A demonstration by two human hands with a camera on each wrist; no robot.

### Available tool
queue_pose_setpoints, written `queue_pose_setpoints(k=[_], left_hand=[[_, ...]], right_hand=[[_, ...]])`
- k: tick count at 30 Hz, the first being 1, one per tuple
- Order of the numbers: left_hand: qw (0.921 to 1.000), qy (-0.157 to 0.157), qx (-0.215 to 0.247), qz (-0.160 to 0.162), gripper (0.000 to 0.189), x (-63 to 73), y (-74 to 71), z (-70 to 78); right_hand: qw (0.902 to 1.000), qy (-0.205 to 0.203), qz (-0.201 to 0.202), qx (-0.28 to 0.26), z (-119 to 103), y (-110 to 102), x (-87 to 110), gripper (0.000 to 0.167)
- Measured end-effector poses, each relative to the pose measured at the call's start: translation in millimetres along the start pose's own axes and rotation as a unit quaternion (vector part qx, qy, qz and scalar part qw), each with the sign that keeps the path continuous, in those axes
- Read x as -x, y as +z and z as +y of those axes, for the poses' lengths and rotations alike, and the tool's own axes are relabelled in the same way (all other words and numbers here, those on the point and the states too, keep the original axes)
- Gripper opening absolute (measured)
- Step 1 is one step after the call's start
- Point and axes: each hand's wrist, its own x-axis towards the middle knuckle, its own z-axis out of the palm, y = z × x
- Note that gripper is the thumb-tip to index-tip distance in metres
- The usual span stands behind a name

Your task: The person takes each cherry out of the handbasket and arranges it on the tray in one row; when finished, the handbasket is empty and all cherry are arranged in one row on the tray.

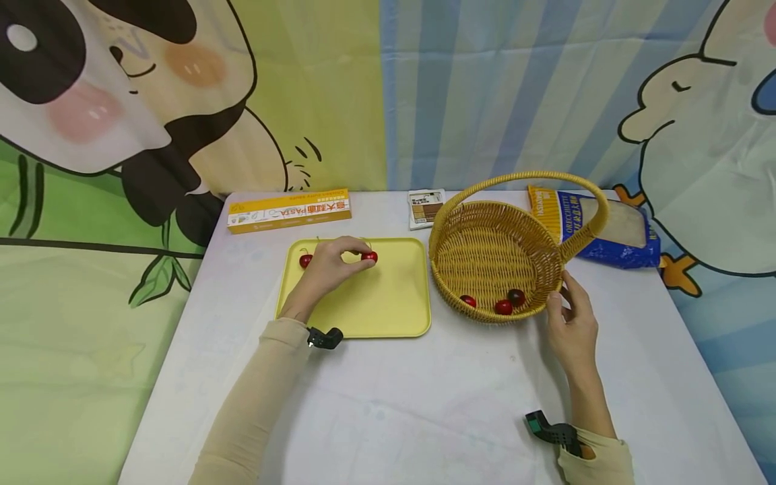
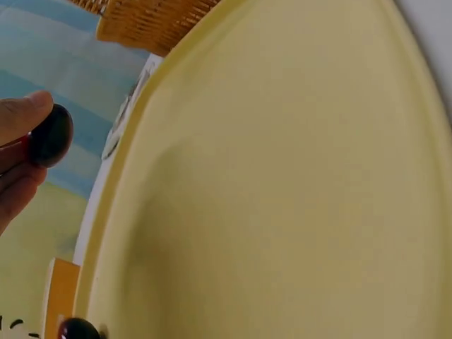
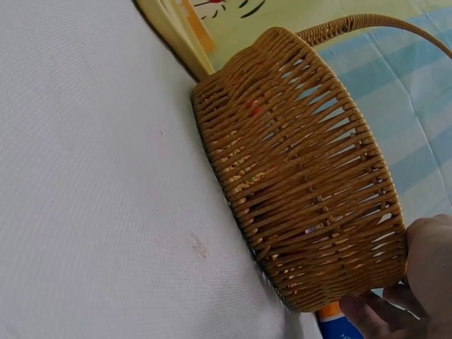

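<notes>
My left hand [image 1: 330,265] pinches a red cherry [image 1: 370,256] between thumb and fingers over the yellow tray [image 1: 388,303]. The left wrist view shows this cherry [image 2: 54,138] dark and glossy at the fingertips. Another cherry [image 1: 306,261], with a stem, lies at the tray's far left, partly behind the hand. Right of the tray stands a wicker basket [image 1: 479,249] with a tall arched handle. Three cherries [image 1: 503,307] lie inside it along the near side. My right hand [image 1: 572,330] holds the basket's right side near the handle's base, thumb in front, fingers partly hidden.
An orange pasta box [image 1: 289,211] lies behind the tray. A small flat packet [image 1: 426,207] is at the back between tray and basket. Behind the basket's right side lies a blue and yellow orecchiette bag [image 1: 612,229]. A printed curtain [image 1: 442,94] hangs behind the white table [image 1: 412,417].
</notes>
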Motion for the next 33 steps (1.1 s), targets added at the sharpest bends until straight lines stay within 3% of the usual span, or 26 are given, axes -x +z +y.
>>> queue_pose_setpoints(k=[12,33], left_hand=[[0.9970,-0.050,-0.059,-0.003,0.017,5.7,-8.9,-29.5],[0.9954,-0.054,-0.078,-0.003,0.016,3.6,-10.4,-51.5]], right_hand=[[0.9999,0.007,-0.001,0.015,-1,1,0.7,0.050],[0.9997,0.011,-0.005,0.020,-1,0,0.7,0.050]])
